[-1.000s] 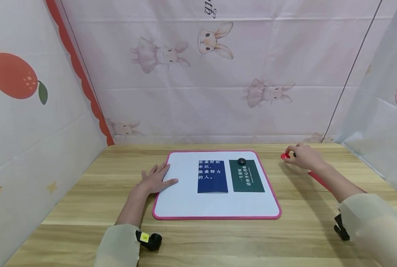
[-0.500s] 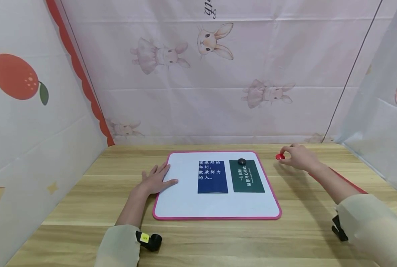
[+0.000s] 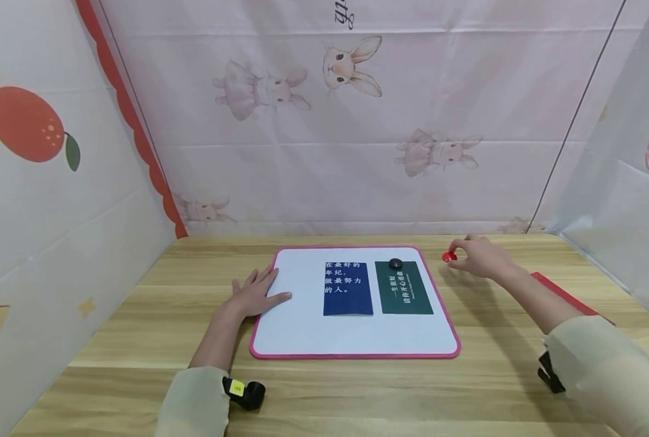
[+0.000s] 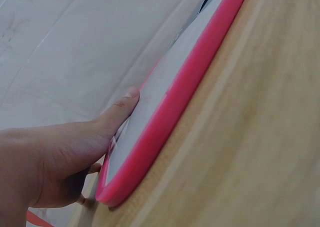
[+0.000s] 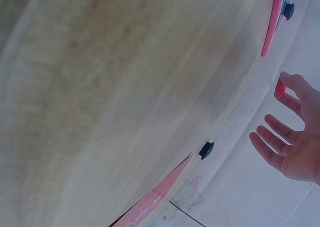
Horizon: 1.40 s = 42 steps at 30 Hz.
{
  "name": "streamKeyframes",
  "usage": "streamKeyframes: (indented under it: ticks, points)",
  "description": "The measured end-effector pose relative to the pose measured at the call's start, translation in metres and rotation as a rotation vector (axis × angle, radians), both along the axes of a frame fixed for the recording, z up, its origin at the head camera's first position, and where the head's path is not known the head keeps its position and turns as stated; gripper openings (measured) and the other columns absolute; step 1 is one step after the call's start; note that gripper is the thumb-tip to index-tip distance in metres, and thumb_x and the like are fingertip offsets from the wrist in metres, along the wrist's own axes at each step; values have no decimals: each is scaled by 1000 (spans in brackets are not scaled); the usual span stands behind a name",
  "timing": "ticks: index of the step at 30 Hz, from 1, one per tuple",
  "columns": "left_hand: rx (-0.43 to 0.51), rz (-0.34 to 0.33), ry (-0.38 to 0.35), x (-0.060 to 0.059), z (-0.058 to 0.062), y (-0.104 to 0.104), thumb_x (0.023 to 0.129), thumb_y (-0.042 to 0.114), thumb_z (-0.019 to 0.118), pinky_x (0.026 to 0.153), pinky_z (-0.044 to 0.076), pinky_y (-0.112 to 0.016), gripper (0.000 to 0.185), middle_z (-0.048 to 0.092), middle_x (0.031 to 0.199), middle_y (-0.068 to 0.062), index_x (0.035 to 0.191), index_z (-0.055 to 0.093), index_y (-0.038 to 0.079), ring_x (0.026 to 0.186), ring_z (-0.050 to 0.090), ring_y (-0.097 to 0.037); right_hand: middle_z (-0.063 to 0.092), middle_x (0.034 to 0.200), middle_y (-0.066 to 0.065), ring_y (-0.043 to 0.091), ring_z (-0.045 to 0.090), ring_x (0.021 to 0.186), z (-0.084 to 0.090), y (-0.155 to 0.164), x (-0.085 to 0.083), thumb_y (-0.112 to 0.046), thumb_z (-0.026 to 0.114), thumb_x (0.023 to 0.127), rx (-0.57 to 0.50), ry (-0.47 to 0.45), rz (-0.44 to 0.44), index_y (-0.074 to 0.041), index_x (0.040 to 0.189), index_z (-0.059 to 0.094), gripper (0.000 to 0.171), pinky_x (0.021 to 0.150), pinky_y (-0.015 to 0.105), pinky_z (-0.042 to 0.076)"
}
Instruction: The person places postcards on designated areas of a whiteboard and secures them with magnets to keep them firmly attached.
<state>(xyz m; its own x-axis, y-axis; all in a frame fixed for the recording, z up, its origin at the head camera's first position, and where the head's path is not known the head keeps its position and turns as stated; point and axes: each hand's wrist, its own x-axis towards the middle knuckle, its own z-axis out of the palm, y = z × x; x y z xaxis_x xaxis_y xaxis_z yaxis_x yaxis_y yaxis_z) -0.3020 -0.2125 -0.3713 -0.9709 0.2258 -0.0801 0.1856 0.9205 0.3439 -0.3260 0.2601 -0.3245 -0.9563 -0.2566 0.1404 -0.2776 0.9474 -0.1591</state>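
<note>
A whiteboard (image 3: 292, 334) with a pink frame lies flat on the table. My left hand (image 3: 250, 295) rests spread on its left edge, with the thumb on the white surface, as the left wrist view also shows. A navy card (image 3: 348, 300) and a green card (image 3: 412, 300), both with white writing, lie on the board. One black round magnet (image 3: 395, 264) sits on the green card's top edge. Just right of the board my right hand (image 3: 481, 257) pinches a red round magnet (image 3: 449, 257) between thumb and index finger, above the table; the other fingers are loosely extended (image 5: 280, 84).
A flat red piece (image 3: 567, 296) lies on the table at the right, partly behind the right forearm. Near it another black magnet (image 5: 206, 150) shows in the right wrist view. Printed sheets (image 3: 302, 182) wall the table at the back and both sides.
My right hand has moved left toward the board with the red magnet, uncovering more of the red piece on the table. The left hand and the board have stayed put.
</note>
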Motion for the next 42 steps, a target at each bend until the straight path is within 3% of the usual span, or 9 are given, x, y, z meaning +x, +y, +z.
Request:
streamKeyframes:
  ticks: [13,32,42]
  points:
    - [-3,-3,-4,-3,-3,-1,84,62,48,98,-9,-64,87,12,151,-13,147,19,9,135,1,-39,53,97,21,32,51,83,4,-16,2,-25,74,77,-10,4,8,-3,105,63,37,62,39,50]
    - [0,-5,6,-2,-1,-1,85,61,48,98,-7,-65,86,13,151,-14,147,20,8,135,3,-40,53,97,22,32,50,81,1,-33,-2,-27,73,79,19,19,31,-5,104,64,35,57,36,47]
    - [-1,-6,3,-1,0,0,85,60,48,98,-7,-64,85,13,151,-14,147,21,8,135,2,-40,53,102,23,35,50,86,1,-39,-4,-27,73,78,19,13,20,-7,106,64,36,62,40,50]
